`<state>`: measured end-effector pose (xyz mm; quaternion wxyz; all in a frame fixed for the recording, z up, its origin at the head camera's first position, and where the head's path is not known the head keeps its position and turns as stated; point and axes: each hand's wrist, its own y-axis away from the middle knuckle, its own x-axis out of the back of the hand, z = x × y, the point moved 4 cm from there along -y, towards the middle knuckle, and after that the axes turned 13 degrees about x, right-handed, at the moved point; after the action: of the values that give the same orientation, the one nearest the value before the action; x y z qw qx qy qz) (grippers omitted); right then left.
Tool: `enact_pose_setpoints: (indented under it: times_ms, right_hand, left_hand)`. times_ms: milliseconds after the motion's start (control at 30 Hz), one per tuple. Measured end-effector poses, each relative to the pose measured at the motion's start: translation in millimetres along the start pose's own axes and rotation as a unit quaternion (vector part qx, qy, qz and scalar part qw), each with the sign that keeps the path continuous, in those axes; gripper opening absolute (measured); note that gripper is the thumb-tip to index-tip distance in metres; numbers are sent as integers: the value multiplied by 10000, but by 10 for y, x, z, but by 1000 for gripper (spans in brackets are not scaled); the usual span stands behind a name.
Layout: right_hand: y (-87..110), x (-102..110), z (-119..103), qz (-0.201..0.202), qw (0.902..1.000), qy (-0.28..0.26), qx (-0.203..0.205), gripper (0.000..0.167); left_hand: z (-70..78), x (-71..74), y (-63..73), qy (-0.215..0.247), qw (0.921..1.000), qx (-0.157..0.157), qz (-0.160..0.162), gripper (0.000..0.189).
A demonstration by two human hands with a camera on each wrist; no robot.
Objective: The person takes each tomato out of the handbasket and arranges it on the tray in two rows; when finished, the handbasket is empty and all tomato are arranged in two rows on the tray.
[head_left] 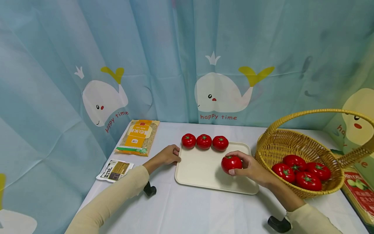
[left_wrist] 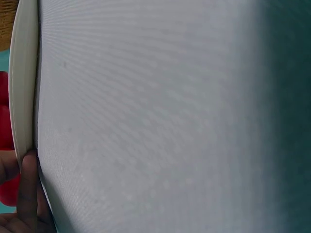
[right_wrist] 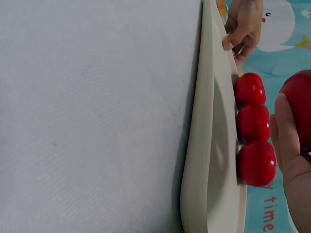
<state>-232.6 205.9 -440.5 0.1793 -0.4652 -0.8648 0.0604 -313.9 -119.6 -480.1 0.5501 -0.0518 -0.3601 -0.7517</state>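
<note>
My right hand [head_left: 248,167] holds a red tomato [head_left: 230,164] above the right half of a cream tray [head_left: 198,172]. Three more tomatoes [head_left: 204,141] stand in a row along the tray's back edge, toward its left corner. At the tray's left edge, my left hand [head_left: 168,155] pinches the rim; the left wrist view has its thumb and fingers [left_wrist: 29,187] on either side of that rim. From the right wrist, the held tomato [right_wrist: 300,104] is partly cut off by the frame.
Right of the tray stands a wicker basket [head_left: 274,146] with a tall handle and several tomatoes [head_left: 308,181] inside. Beside it lies a red package [head_left: 360,191]. On the left are a bag of grain [head_left: 138,138] and a small white packet [head_left: 115,170]. A whale-print curtain [head_left: 175,58] hangs behind.
</note>
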Motion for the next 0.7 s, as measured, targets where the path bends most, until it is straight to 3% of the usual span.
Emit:
enact_pose_setpoints:
  times_ms: [400, 700]
  right_hand:
    - [-4, -1, 21, 230, 9996, 45, -185, 38]
    - [-31, -21, 45, 587, 9980, 56, -236, 54]
  left_hand:
    - [-15, -6, -10, 10, 10000, -18, 3, 40]
    - [-30, -2, -29, -2, 10000, 22, 7, 40]
